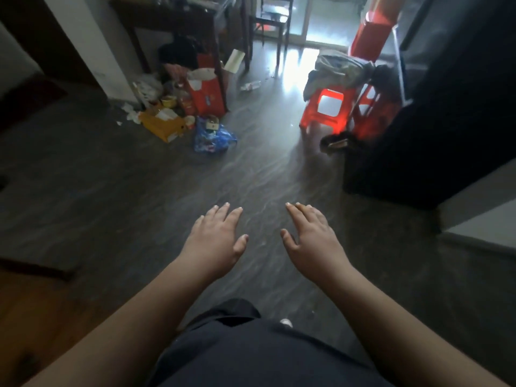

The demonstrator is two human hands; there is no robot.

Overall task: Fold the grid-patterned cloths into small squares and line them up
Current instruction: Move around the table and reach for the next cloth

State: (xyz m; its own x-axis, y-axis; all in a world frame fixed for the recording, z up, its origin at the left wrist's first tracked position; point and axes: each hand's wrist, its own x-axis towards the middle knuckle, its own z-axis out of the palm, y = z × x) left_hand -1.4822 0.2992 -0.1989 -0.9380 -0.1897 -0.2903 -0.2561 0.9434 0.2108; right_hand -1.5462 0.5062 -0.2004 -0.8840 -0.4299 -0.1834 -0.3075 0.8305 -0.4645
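Hovering left hand, right hand, fingers straight

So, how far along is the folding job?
Nothing looks done: no folded squares show. In hand, nothing: left hand and right hand hover open and empty above the dark floor. All folding remains; the fabric heap on the red stool may be the cloths, unclear.

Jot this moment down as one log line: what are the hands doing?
left hand: open, empty | right hand: open, empty | both held out over floor | grid cloths: none seen | cloth pile on red stool, pattern unclear
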